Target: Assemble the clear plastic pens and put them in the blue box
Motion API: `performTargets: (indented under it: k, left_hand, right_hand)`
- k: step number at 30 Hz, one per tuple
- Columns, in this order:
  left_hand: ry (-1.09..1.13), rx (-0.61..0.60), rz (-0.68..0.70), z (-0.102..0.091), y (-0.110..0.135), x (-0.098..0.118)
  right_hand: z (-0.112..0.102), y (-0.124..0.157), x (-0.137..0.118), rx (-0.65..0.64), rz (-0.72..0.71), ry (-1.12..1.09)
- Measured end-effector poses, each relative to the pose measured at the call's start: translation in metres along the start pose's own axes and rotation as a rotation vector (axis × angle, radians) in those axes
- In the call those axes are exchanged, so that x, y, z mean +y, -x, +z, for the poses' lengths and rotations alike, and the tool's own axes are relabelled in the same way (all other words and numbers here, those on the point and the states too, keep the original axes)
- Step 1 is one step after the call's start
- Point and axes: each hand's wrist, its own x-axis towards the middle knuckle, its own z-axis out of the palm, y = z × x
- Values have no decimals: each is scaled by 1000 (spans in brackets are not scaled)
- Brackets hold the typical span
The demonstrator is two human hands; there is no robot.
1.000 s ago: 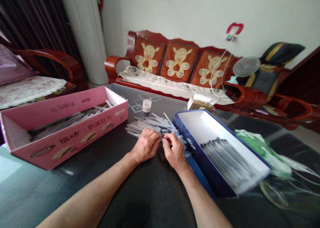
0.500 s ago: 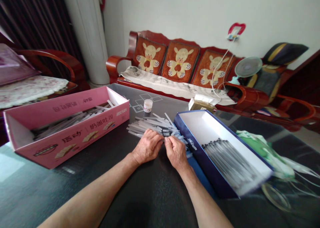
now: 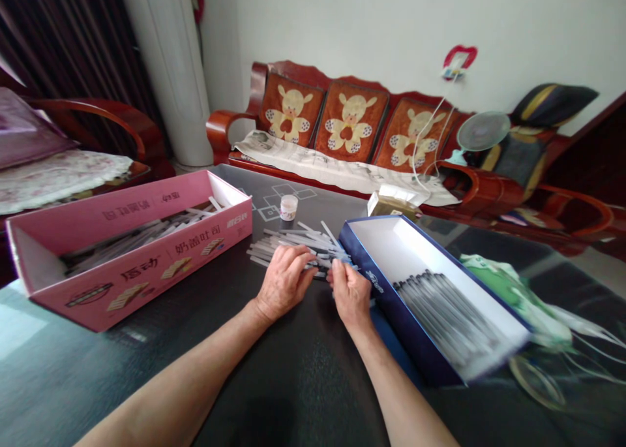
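A loose pile of thin pale plastic tubes (image 3: 288,241) lies on the dark table (image 3: 274,369). My left hand (image 3: 283,280) rests on the near side of the pile, fingers curled over some tubes. My right hand (image 3: 349,290) is beside it, fingers pinched round a few tubes at the pile's right end, close to the blue box (image 3: 376,284). That white-lined blue box holds a row of dark-tipped tubes (image 3: 440,310). A long pink carton (image 3: 132,264) at the left holds more pale tubes (image 3: 141,231).
A small white jar (image 3: 288,207) and a tan box (image 3: 394,203) stand behind the pile. A green and white plastic bag (image 3: 518,297) lies right of the blue box. A red wooden sofa (image 3: 342,121) and a small fan (image 3: 482,130) stand beyond the table.
Both hands have moved a little farther up into the pile. My right hand has shifted right toward the blue box, so the hands are now apart.
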Motion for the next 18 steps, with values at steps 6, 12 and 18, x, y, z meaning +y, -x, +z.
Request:
performTargets:
  k: [6,12,18]
  left_hand:
    - [374,-8,-532,2,2,-3]
    - [1151,33,-978,7,-5,-5]
    - [1391,-11,-1126,-2,-15,-3]
  right_hand:
    - [8,7,-15,-79,220,-291]
    - [16,22,-31,-491,192,-401]
    - [9,22,-33,-588,81,-252]
